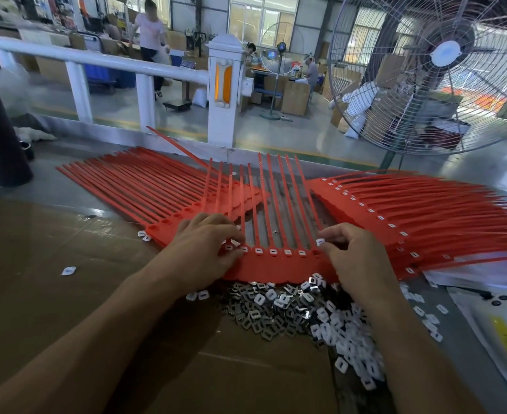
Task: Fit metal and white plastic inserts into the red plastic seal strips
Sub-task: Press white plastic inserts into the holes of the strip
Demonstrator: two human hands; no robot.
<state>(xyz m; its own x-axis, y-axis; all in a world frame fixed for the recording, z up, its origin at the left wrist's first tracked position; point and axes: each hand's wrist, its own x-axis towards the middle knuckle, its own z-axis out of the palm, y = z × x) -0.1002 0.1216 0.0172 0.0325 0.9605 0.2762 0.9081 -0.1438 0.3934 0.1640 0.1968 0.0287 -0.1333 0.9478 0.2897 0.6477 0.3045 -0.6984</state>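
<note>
A: Left hand (pixel 207 243) pressed curled fingertips on the red seal strip (pixel 276 264) lying at the table's middle, just above the heap of inserts (pixel 306 318); see the right?
B: Right hand (pixel 353 255) pinched a white insert (pixel 320 242) beside the strip's end socket.

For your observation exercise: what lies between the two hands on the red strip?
In the head view, a row of fitted white inserts lies between left hand and right hand.

I see a big fan (pixel 443 70) on my right, a white railing (pixel 97 59) ahead, and brown cardboard (pixel 52 249) on my desk.
</note>
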